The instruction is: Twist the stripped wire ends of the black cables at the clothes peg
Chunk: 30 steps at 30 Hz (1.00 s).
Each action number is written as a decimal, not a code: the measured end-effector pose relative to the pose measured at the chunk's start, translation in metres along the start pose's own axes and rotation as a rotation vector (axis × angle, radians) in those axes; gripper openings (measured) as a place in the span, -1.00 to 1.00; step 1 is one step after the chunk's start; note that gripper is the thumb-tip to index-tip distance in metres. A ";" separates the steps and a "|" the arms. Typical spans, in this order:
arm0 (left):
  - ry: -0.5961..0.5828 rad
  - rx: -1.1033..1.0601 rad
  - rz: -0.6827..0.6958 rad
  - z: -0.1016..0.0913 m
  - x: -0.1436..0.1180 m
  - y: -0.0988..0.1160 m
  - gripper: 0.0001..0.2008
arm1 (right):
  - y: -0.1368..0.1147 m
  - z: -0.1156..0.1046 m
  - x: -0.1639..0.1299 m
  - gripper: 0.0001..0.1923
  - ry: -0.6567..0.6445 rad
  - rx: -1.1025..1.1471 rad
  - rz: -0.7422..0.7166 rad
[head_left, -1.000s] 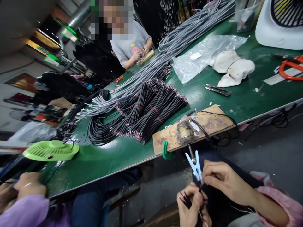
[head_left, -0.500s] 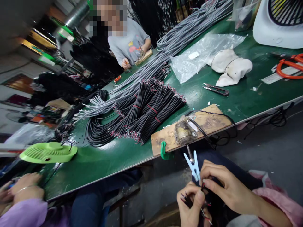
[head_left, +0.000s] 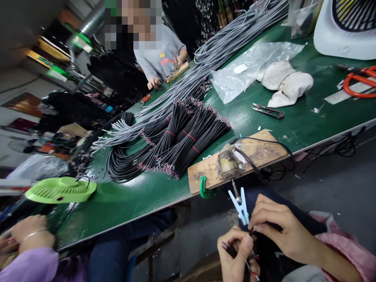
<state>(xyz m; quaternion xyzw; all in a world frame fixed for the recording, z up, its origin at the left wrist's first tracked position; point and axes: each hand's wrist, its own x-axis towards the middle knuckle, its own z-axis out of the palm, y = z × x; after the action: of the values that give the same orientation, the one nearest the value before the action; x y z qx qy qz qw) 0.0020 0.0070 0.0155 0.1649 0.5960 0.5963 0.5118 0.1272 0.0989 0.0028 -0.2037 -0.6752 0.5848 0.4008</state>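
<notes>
At the lower right, my left hand point(head_left: 235, 252) is closed round a few thin black cables point(head_left: 232, 250) whose stripped red and white ends stick out. My right hand point(head_left: 273, 221) pinches with thumb and forefinger at a wire end just above the left thumb; its fingertips hide most of that end. Right beside those fingertips stands a light blue clothespin point(head_left: 243, 211), and behind it a soldering iron tip point(head_left: 235, 190) points out from the wooden board point(head_left: 202, 174). On the board sits a stained, plastic-wrapped lump point(head_left: 229, 163) with a black cord.
Bundles of black cables point(head_left: 185, 137) and long grey cables point(head_left: 229, 43) cover the green table point(head_left: 126, 203). Thread snips point(head_left: 268, 111), white cloth point(head_left: 290, 84), orange scissors point(head_left: 358, 84) and a green clamp point(head_left: 204, 188) are nearby. Co-workers sit across and at left, beside a green fan point(head_left: 61, 190).
My two hands have shifted slightly, the left hand and its cables a little leftward. The person across has drawn one hand back and left; the co-worker at left has moved a hand slightly.
</notes>
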 end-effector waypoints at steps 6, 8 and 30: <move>-0.016 0.114 0.141 -0.008 0.005 -0.009 -0.64 | -0.001 0.006 -0.004 -0.76 -0.060 0.245 0.253; 0.013 0.126 0.254 -0.009 0.007 -0.015 -0.70 | 0.001 0.008 -0.005 -0.74 -0.098 0.447 0.377; 0.006 0.265 0.554 -0.008 0.023 0.010 -0.87 | 0.004 0.023 0.053 -0.48 -0.042 0.984 0.416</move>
<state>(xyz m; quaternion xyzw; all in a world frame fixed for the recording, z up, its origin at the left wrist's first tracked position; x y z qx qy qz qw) -0.0182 0.0235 0.0129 0.3845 0.6025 0.6308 0.3020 0.0771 0.1255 0.0157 -0.1096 -0.2742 0.9034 0.3109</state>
